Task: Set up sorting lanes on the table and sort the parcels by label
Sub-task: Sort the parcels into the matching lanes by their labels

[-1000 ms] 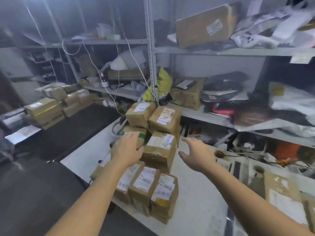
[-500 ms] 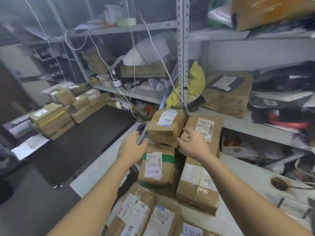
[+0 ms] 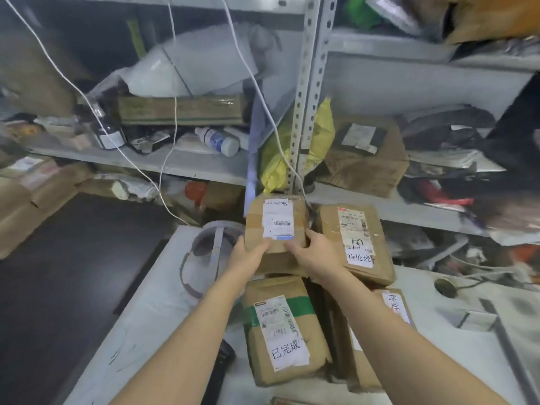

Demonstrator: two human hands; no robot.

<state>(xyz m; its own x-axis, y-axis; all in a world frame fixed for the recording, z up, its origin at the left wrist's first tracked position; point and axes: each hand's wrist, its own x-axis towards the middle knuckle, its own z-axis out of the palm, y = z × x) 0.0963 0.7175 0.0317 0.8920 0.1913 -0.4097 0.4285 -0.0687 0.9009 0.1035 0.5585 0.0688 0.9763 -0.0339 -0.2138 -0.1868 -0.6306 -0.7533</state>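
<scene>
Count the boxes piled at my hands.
4: held box; right box beside it; green-taped box below; low box under the right arm. More may be hidden.

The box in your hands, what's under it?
The green-taped box sits just below the held box, its label showing. The left hand and right hand cover the spot where they would meet.

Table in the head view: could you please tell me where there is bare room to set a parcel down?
Widest: the table strip between its left edge and the green-taped parcel, below the clear visor. A smaller patch lies right of the stack, before the grey bar. The stack itself fills the middle.
</scene>
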